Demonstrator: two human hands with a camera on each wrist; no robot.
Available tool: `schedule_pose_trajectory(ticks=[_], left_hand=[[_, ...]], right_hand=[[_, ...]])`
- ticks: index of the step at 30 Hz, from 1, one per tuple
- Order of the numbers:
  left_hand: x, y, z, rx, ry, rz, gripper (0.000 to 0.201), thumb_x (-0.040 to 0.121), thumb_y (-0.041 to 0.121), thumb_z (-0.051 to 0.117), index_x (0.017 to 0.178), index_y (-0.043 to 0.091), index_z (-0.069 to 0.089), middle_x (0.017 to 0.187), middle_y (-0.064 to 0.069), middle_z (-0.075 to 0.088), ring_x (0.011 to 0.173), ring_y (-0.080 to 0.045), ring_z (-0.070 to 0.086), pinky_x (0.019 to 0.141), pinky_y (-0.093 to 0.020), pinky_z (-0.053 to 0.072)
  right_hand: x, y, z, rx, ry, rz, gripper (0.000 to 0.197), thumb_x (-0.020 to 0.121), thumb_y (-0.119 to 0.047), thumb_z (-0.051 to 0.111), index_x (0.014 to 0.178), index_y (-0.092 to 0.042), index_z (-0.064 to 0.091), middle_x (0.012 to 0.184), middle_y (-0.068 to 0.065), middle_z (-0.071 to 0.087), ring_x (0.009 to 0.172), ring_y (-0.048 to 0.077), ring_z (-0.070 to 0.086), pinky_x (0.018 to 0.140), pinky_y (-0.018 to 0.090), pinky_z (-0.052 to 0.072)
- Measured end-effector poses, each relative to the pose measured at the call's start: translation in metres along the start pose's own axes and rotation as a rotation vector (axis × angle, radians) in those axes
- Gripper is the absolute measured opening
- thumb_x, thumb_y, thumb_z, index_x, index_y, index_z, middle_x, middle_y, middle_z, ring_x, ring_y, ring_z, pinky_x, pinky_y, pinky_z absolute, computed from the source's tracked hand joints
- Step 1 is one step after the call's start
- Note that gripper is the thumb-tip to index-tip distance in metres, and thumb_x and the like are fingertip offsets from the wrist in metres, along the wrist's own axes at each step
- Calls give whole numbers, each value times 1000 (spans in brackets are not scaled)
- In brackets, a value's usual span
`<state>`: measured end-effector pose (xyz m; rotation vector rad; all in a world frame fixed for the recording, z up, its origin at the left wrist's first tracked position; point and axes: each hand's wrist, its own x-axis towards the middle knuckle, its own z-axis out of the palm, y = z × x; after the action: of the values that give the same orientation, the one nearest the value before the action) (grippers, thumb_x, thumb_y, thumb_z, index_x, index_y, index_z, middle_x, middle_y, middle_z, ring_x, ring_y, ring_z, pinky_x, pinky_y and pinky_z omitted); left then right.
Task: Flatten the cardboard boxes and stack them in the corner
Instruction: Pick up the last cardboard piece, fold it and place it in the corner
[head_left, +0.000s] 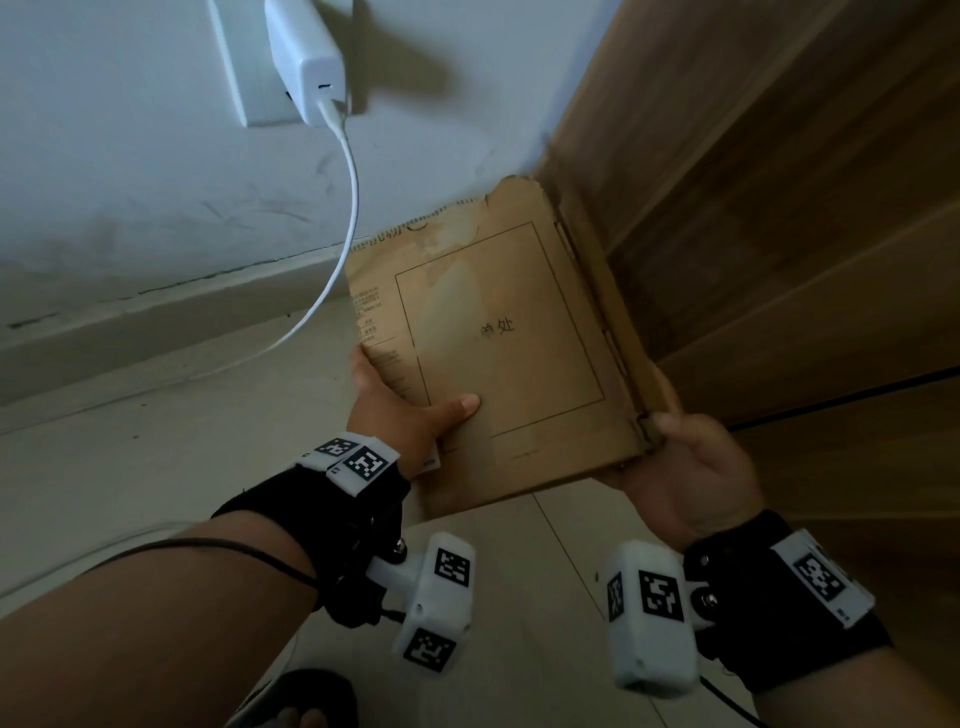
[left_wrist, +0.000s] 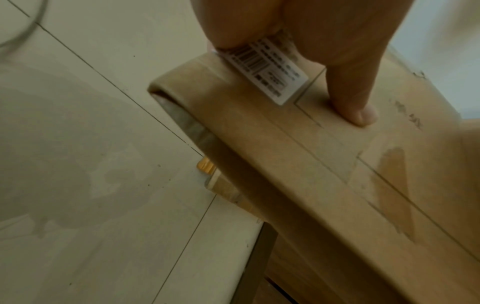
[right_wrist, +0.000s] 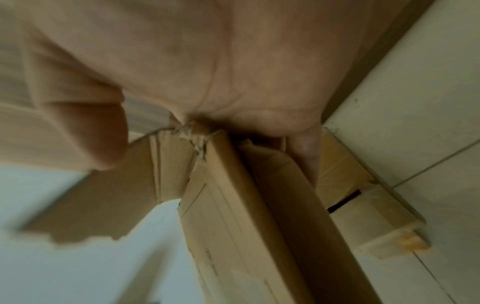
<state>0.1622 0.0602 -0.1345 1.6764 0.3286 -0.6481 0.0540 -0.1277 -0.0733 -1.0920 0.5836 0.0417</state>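
Cardboard, brown and flattened, the box (head_left: 511, 358) is held above the tiled floor (head_left: 156, 447) near the corner where the white wall (head_left: 130, 182) meets a wooden panel (head_left: 779, 234). Its top edge is torn, and a printed rectangle marks its face. The left hand (head_left: 400, 410) grasps the near left corner, thumb (left_wrist: 355, 98) on top beside a white barcode label (left_wrist: 270, 70). The right hand (head_left: 691, 467) clasps the near right corner, fingers underneath. A white charger (head_left: 306, 62) sits in the wall socket, its cable (head_left: 343, 218) trailing down behind the box.
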Motion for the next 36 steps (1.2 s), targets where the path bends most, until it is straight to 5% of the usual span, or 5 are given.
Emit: schedule_pose_trajectory(ticks=[9,12,20,26,36], left_hand=[[5,5,3,23,12,59,118,60,28,85,148,29,7,143,-1,43,112,-18,52,74,-17,53],[4,9,2,23,1,76,118,61,23,85,149,29,7,143,-1,43,94,-10,46,31,-1,34],[0,8,3,72,6,62,118,64,18,83,150,28,2,145,-5,40,61,3,36,25,-1,27],[11,0,1,111,23,93,126,57,28,86,150,30,1,149,-1,38,132,-23,44,99,-29,42],[10,10,16,297,-159,38,94,77,54,61,151,29,8,152,-10,31,136,-29,39,110,-43,37]], right_hand=[[9,-6,4,-37,198,10,34,99,-34,32,120,-35,59,116,2,68,115,28,58,92,49,48],[10,-2,9,-92,225,3,29,99,-23,35,105,-39,58,106,-2,66,99,22,59,78,42,50],[13,-1,8,-204,232,21,23,93,-18,47,110,-19,62,97,5,72,91,20,66,85,39,53],[16,-5,10,-294,216,38,17,93,-13,48,103,-13,61,93,7,71,85,18,66,80,33,56],[18,-9,6,-759,529,-219,18,90,-18,57,106,-25,51,93,-6,61,84,10,60,67,24,49]])
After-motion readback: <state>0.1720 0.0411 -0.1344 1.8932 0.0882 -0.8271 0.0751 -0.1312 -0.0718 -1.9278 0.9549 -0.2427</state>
